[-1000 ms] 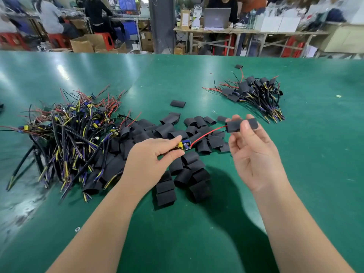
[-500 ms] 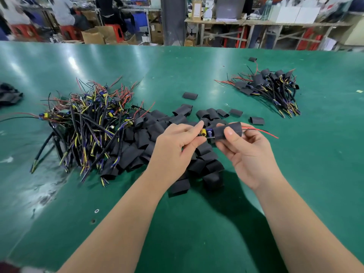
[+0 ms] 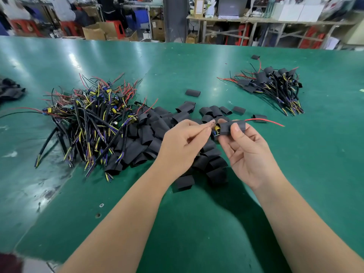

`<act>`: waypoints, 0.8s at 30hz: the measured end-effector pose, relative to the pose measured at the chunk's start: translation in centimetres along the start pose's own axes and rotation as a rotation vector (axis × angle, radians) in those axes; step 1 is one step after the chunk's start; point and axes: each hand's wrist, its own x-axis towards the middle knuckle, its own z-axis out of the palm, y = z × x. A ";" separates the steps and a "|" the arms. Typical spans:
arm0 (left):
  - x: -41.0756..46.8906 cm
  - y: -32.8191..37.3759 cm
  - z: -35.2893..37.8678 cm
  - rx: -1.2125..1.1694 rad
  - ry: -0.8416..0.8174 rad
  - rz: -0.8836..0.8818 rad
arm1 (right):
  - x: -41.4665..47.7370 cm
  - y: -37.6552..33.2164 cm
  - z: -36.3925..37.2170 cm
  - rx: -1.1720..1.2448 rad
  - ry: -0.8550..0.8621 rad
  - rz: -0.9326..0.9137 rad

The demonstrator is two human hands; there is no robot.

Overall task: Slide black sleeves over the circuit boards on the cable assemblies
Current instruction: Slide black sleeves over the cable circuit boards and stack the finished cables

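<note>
**Above the loose sleeves: one sleeve partly over its board**

Over the pile of loose sleeves (image 3: pixel 149 138) on the tabletop (image 3: pixel 197 233), a black sleeve (image 3: pixel 232 127) is pinched between the thumb and curled fingers (image 3: pixel 236 132) of the right hand (image 3: pixel 248 154). The near end of a small circuit board (image 3: pixel 216 131) is pinched by the thumb and forefinger of the left hand (image 3: pixel 183 142).

A red wire (image 3: pixel 264 121) is passed through the sleeve and juts from its right end. Yellow and blue parts are seen at the left mouth, so the board is judged only partly covered.

The sleeve is best kept rounded rather than squashed flat and held in line with the board. It should be drawn leftward while the board is held steady, so that no part snags on the rim.

How far the board sits inside cannot be told. The cable behind the left hand is hidden. The room beyond the tabletop is blurred.
</note>
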 end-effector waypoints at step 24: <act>-0.1 0.2 -0.6 0.080 0.059 0.093 | -0.8 0.5 1.3 -0.101 0.183 0.072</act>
